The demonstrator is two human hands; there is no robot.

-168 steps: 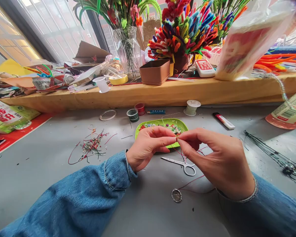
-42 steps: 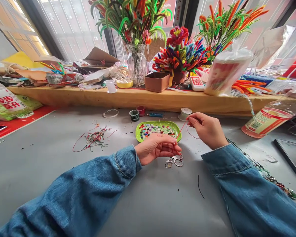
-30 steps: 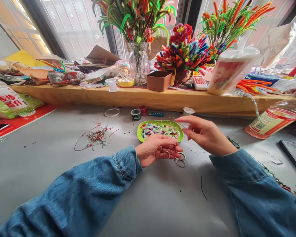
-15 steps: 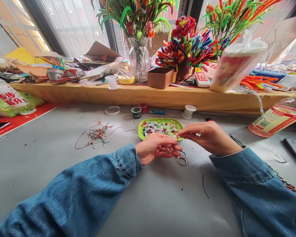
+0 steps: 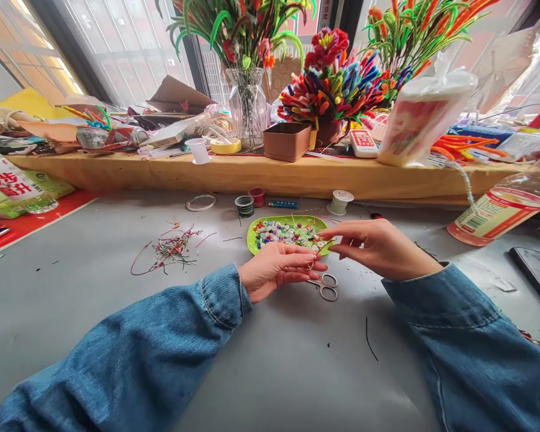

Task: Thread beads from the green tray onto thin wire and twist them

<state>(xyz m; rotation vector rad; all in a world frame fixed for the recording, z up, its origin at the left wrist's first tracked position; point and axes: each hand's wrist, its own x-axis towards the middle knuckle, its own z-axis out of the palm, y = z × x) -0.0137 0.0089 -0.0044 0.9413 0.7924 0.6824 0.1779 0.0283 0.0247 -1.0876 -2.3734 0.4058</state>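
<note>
My left hand (image 5: 274,267) is closed, its thumb and fingers pinching a small clear bead piece (image 5: 312,264) that is mostly covered by the fingertips. My right hand (image 5: 373,246) hovers just to the right, over the tray's edge, with thumb and index fingertips apart; whether a thin thread runs between them is too fine to make out. Behind both hands lies a green tray (image 5: 253,240) of mixed coloured beads (image 5: 279,231). A pale thread runs across it from the white spool (image 5: 341,202). Scissors (image 5: 328,287) lie partly under my left fingers.
Left of the tray is a tangle of wire and thread scraps (image 5: 175,249). A dark green spool (image 5: 244,206), a red spool (image 5: 256,196) and a bracelet-like ring (image 5: 201,202) sit behind. A bottle (image 5: 499,213) and a phone (image 5: 535,276) are at right; a cluttered ledge (image 5: 162,174) runs along the back.
My right thumb and index fingertips have moved apart from a pinch. My left fingers have closed further over the bead piece, hiding more of it. The view has shifted slightly.
</note>
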